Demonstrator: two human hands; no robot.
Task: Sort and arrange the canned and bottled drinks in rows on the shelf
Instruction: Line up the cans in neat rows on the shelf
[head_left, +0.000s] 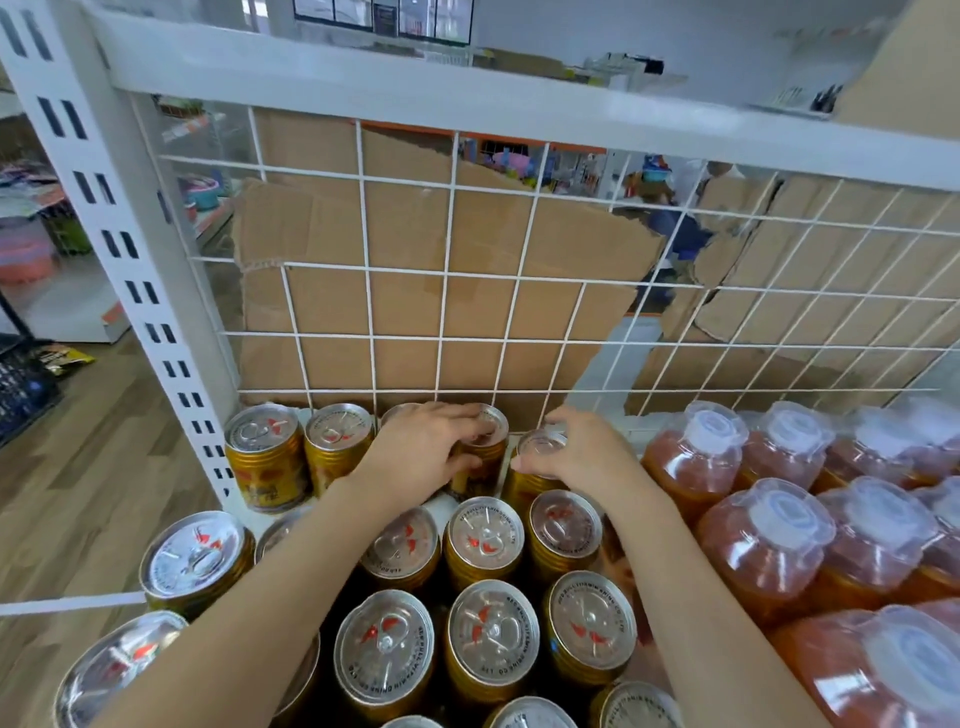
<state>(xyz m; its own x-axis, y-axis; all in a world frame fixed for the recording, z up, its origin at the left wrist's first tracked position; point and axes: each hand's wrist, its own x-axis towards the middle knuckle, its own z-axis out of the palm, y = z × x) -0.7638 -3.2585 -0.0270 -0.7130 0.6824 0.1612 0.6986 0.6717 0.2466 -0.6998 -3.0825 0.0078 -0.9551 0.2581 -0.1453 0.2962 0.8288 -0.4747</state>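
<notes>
At the back of the shelf (441, 503), hard against the wire grid (452, 332), both hands are on gold cans (384, 644). The left hand (421, 452) is clamped round the held can (485, 457), fingers over its lid, thumb on its side. The right hand (576, 452) has its fingers curled over the top of the end can (537, 447), just beside it. A thin strip of white shelf shows between those two, and that's about all the room back there.

Left edge: the slotted white post (104, 249), with two cans of the back row standing near it. Brown cardboard (415, 291) fills the space behind the grid. A bare patch of shelf shows just under the left wrist.

Nearer the camera the cans stand upright in close rows, silver lids up, pull tabs and red marks showing. Rim print reads "RED BULL VITAMIN DRINK CO LTD".

To the right, bottles (691, 467) of orange drink are packed tight under clear wrap, clear caps up, just beside the cans. No label on them can be read.
</notes>
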